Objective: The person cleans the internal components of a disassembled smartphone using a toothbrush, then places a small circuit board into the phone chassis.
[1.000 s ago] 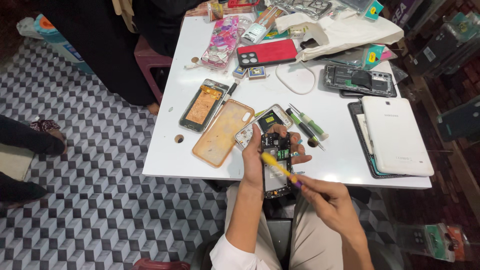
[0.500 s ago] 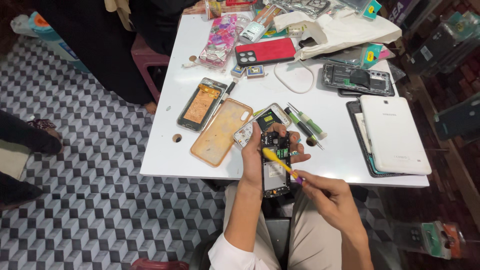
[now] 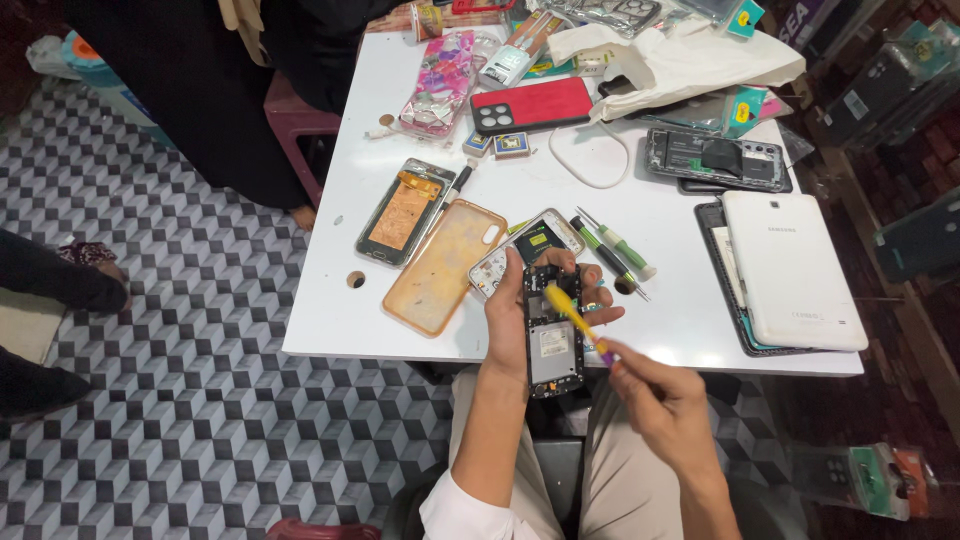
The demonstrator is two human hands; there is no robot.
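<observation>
The left hand [image 3: 515, 315] grips an opened phone [image 3: 553, 335] with its back off, held upright just over the near edge of the white worktop [image 3: 520, 190], fingers wrapped round both sides. The right hand [image 3: 655, 400] is closed on a yellow-handled screwdriver [image 3: 572, 318], its tip set against the upper part of the phone's bare insides. Just beyond the phone lie another small phone [image 3: 528, 250] and two green-banded screwdrivers [image 3: 615, 250]. To the left rest an orange case [image 3: 445, 265] and a phone frame [image 3: 405, 212]; to the right lies a white tablet [image 3: 790, 270]. Farther back sits a red case [image 3: 530, 105].
</observation>
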